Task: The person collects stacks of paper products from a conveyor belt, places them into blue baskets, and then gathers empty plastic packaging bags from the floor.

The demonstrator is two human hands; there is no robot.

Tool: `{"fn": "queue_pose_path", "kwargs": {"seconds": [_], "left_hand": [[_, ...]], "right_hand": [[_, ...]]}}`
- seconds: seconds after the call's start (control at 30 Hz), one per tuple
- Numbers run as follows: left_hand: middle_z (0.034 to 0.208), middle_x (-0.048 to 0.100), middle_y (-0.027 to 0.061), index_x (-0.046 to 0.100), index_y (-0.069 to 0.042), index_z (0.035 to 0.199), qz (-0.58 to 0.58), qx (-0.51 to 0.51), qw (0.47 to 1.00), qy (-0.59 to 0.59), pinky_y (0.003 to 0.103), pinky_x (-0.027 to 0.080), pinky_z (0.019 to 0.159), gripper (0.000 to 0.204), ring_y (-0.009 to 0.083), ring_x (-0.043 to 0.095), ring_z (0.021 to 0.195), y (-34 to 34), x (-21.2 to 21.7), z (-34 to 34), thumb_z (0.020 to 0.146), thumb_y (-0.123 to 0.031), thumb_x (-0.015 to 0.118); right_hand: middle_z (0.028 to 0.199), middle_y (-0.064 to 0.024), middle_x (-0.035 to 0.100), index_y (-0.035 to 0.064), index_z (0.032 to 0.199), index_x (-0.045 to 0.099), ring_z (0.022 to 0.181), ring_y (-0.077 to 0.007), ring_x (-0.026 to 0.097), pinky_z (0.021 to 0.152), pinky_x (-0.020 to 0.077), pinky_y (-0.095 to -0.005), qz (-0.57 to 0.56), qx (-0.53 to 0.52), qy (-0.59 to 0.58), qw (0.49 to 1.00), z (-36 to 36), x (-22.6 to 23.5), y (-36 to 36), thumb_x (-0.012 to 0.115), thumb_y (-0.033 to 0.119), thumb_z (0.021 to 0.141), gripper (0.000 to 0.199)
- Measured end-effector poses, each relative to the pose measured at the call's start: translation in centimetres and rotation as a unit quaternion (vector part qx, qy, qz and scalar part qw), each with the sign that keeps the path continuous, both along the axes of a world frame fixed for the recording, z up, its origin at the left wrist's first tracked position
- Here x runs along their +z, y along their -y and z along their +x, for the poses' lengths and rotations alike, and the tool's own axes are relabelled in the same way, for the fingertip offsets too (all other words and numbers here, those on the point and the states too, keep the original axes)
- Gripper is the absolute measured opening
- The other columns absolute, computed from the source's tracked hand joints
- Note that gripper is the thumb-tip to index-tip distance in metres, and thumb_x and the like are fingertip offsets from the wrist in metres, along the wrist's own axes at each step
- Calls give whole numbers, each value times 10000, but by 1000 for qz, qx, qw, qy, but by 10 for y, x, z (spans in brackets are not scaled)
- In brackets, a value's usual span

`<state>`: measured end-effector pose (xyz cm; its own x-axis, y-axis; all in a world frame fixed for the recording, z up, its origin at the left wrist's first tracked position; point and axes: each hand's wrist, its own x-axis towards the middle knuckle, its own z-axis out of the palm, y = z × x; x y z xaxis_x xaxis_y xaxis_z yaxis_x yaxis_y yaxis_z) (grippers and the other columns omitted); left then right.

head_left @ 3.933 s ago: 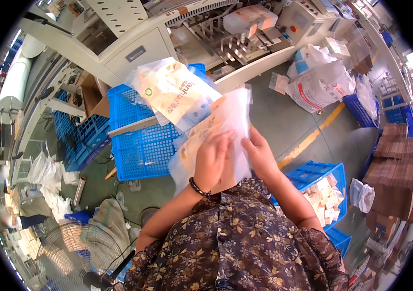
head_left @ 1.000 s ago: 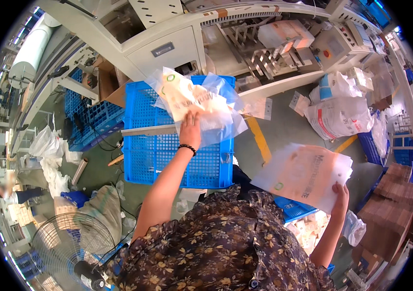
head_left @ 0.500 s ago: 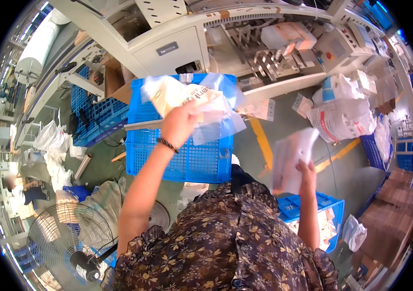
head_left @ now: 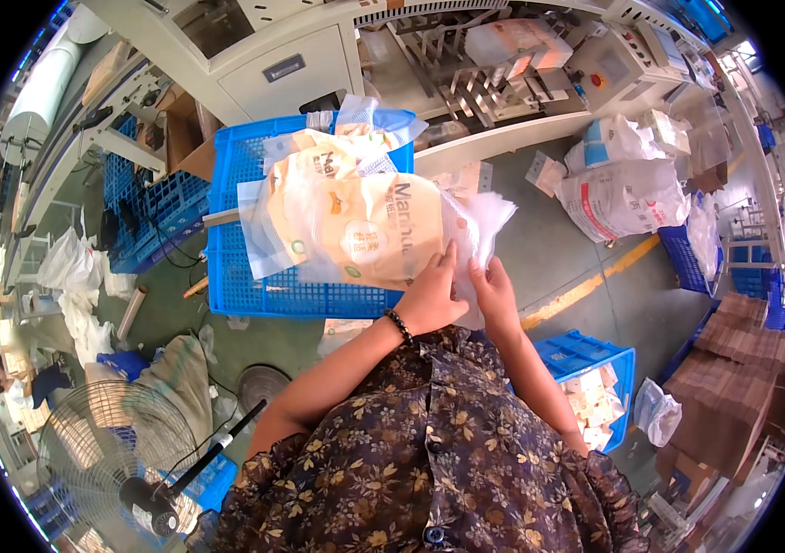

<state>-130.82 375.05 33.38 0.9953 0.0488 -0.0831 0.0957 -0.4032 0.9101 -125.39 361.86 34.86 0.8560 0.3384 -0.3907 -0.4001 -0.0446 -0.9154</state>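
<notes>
A stack of beige printed plastic bags (head_left: 365, 226) with clear ends lies fanned over a blue crate in front of me. My left hand (head_left: 434, 297) is closed on the near right part of the stack, its fingers pressed against the film. Just right of it, my right hand (head_left: 494, 293) grips the whitish, layered end of the bags, thumb on top. More beige bags (head_left: 314, 152) lie crumpled behind the stack on the crate (head_left: 309, 300). The undersides of the bags and some fingertips are hidden.
A machine with metal plates (head_left: 503, 92) stands ahead. At my right is a smaller blue crate (head_left: 623, 392) of small beige packs. White sacks (head_left: 623, 198) and stacked cardboard (head_left: 733, 369) lie farther right. A floor fan (head_left: 125, 461) stands at lower left.
My right hand has come in from the right with its bags, which now lie over the crate. My left hand has moved nearer and right, beside it. The view has shifted slightly.
</notes>
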Motion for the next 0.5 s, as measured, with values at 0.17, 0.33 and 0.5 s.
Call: {"fn": "queue_pose_path", "kwargs": {"seconds": [0.17, 0.33, 0.5], "left_hand": [[938, 574, 150, 268, 62, 1466, -264, -46, 960, -81, 319, 516, 696, 769, 202, 604, 743, -11, -13, -4, 765, 22, 582], [1133, 559, 161, 420, -71, 1423, 100, 73, 992, -2, 389, 506, 818, 643, 293, 593, 925, -20, -24, -17, 824, -121, 648], [1312, 468, 164, 474, -124, 1384, 278, 97, 955, -29, 457, 441, 957, 588, 357, 502, 1143, -41, -39, -24, 850, -257, 681]], "right_hand": [[995, -54, 624, -15, 1150, 528, 883, -121, 574, 768, 474, -278, 3, 1, -15, 1000, 5, -22, 8, 667, 116, 894, 320], [1011, -66, 622, -15, 1175, 526, 911, -139, 577, 817, 467, -296, 8, -4, -47, 999, 11, -36, 24, 636, 27, 855, 340], [984, -81, 613, -11, 1168, 515, 896, -182, 587, 812, 486, -325, 56, -76, -111, 989, 21, -49, 31, 540, -45, 839, 331]]}}
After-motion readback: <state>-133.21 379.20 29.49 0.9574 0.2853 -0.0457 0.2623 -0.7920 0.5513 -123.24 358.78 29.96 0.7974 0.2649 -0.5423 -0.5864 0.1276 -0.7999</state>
